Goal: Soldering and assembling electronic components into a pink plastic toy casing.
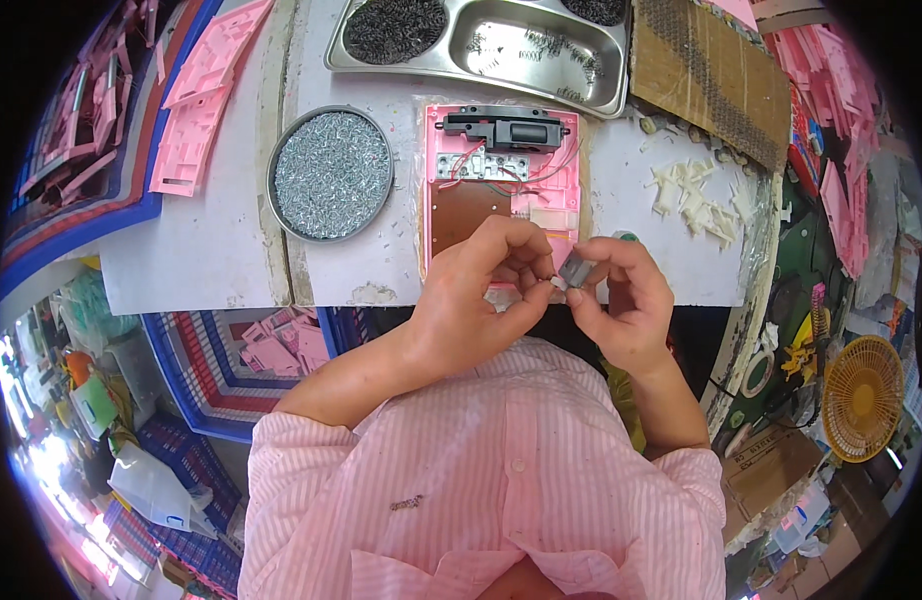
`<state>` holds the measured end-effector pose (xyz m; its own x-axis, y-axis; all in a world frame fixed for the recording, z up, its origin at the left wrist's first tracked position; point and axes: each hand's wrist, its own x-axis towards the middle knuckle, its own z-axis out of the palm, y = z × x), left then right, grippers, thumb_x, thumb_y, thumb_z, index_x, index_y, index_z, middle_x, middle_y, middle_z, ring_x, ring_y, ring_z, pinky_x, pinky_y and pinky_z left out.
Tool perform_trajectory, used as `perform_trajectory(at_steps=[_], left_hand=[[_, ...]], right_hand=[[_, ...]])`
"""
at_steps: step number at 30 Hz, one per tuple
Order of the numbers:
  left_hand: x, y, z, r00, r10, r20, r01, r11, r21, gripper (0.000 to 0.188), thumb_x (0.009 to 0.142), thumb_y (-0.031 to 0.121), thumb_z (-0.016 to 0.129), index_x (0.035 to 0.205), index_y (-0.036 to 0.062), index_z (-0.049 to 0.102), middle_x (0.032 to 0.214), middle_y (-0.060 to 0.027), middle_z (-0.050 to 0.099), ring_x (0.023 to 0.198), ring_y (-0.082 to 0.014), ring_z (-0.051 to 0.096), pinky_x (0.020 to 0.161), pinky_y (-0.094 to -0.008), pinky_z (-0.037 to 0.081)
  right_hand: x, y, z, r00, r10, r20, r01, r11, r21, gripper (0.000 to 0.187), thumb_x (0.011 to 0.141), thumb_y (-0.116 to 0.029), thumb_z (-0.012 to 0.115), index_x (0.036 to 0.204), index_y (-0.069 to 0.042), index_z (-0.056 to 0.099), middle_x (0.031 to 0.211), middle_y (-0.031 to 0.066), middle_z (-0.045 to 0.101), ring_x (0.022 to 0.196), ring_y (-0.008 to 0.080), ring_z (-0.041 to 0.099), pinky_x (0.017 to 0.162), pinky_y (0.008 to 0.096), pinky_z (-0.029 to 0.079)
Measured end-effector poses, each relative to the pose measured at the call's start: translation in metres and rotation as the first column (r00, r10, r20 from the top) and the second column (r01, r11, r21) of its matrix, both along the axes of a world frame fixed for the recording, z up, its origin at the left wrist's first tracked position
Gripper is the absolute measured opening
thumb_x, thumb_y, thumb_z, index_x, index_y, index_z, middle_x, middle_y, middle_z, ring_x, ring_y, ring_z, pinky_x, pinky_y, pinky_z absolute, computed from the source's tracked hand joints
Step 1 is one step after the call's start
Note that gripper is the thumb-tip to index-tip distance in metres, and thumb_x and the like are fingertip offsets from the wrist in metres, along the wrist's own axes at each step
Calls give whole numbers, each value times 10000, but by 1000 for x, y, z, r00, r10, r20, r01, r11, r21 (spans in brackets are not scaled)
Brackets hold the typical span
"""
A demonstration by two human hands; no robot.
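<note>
Fitting, by the look of it: right hand [626, 300] pinches a small grey metal block [577, 268] above the tabletop [221, 250] edge, left hand [491, 290] closed on its near end; next calls for seating it in the open pink plastic casing [501, 185]

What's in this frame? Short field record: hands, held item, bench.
left hand: fingers pinched at the small grey metal part
right hand: holds the same part
below hands: pink open housing with black module and red wires
left of housing: round tin of screws
far edge: steel compartment tray
right: white plastic pieces
</note>
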<state>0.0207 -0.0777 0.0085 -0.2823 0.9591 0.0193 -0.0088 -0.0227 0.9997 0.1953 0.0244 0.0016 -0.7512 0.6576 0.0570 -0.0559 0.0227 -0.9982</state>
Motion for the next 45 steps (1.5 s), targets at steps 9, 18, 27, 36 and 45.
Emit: perform_trajectory(at_steps=[9, 18, 27, 36, 45], left_hand=[[-1, -2, -3, 998, 5, -70, -1, 998, 56, 323, 815, -91, 696, 1089, 9, 555, 922, -70, 644, 766, -136, 676, 716, -272, 575], [-11, 3, -6, 859, 156, -487, 47, 924, 379, 381, 733, -92, 744, 1061, 11, 579, 901, -88, 639, 749, -243, 677, 648, -353, 559], [-22, 0, 2, 911, 115, -395, 41, 930, 365, 302, 694, -86, 759, 937, 29, 622, 909, -118, 677, 794, -293, 685, 676, -360, 558], [-16, -10, -1, 943, 139, -301, -51, 958, 283, 275, 722, -99, 755, 933, 19, 622, 1039, -144, 684, 925, -263, 684, 768, -345, 563], [-19, -2, 0, 907, 81, -412, 44, 957, 286, 314, 739, -91, 752, 995, 26, 612, 1162, -174, 604, 874, -249, 640, 734, -324, 539]], right_hand=[[-2, 0, -2, 999, 2, -43, -1, 1000, 27, 434, 835, 85, 697, 1254, 38, 594, 1062, 60, 680, 751, 88, 597, 680, 251, 493], [-11, 15, 10, 999, -33, 37, 14, 905, 424, 519, 859, -75, 760, 1335, -13, 564, 783, 26, 652, 637, 100, 598, 596, 246, 482], [-16, 16, 22, 984, 133, 114, -123, 988, -93, 424, 829, -51, 792, 1217, -27, 621, 783, -14, 638, 670, 52, 568, 620, 208, 448], [-25, 19, 17, 991, 129, -39, -100, 898, 429, 325, 725, -25, 824, 1019, -53, 688, 876, 80, 689, 727, 234, 646, 646, 326, 515], [-17, 32, 24, 991, 130, 22, -119, 808, 577, 343, 714, 13, 811, 1025, -48, 679, 902, 114, 698, 756, 273, 665, 655, 346, 523]])
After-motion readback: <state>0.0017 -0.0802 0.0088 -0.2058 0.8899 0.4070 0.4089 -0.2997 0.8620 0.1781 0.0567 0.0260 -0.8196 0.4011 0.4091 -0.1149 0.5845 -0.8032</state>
